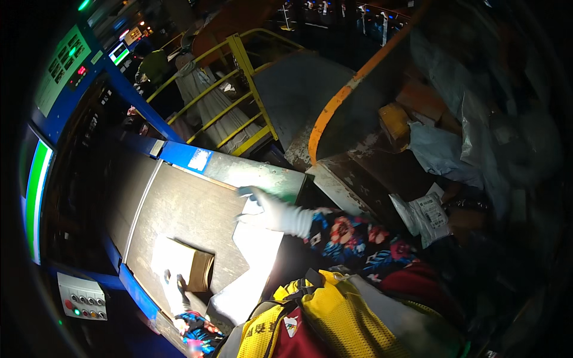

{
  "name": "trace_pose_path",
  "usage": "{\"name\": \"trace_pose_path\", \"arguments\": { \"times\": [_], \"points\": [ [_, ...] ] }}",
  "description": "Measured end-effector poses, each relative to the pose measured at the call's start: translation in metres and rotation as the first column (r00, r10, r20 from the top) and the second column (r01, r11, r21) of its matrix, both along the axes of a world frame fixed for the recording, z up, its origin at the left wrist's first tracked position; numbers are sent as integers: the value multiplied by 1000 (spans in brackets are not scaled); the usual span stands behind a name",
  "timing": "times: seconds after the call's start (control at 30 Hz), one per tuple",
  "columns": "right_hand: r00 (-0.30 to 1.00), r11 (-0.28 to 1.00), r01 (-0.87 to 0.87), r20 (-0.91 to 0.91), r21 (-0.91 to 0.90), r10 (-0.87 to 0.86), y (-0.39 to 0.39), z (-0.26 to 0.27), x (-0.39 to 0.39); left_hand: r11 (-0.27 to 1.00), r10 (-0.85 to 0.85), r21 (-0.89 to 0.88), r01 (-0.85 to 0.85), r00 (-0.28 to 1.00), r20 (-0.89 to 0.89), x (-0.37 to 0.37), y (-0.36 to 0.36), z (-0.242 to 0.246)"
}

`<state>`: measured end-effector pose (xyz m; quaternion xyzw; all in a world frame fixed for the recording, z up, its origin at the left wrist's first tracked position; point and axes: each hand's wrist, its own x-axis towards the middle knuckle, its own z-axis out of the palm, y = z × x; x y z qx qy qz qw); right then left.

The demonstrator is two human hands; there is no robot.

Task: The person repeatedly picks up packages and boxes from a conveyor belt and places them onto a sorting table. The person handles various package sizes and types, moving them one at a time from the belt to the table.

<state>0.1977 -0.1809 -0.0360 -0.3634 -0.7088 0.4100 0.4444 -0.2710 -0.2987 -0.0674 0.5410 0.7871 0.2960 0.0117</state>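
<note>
My right hand (262, 212), in a pale glove with dark fingertips, grips the upper edge of a white parcel (255, 255), which looks like a plastic mailing bag. Glare washes out the parcel's surface. On the worn conveyor belt (188, 201) lies a brown parcel (199, 270) with a brightly lit top. My left hand (176, 286), gloved the same way, is at this parcel's near edge, fingers over its lit face. Whether those fingers grip it or only rest there is unclear.
A control box (83, 296) with buttons and a green-lit screen (38, 201) stand left. Beyond the belt is a yellow railing (244, 67); a person (152, 65) works behind it. Right, an orange-edged chute (320, 127) holds several parcels, including a grey bag (434, 143).
</note>
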Motion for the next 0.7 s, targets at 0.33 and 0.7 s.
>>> {"name": "trace_pose_path", "arguments": {
  "times": [0.33,0.7],
  "points": [
    [87,610,786,960,99,-267,72,-29,355,899,-429,25,436,892,-140,236,44,4],
    [-128,404,898,982,175,-140,119,-99,464,793,-587,-325,515,788,-185,361,67,-39]
  ]
}}
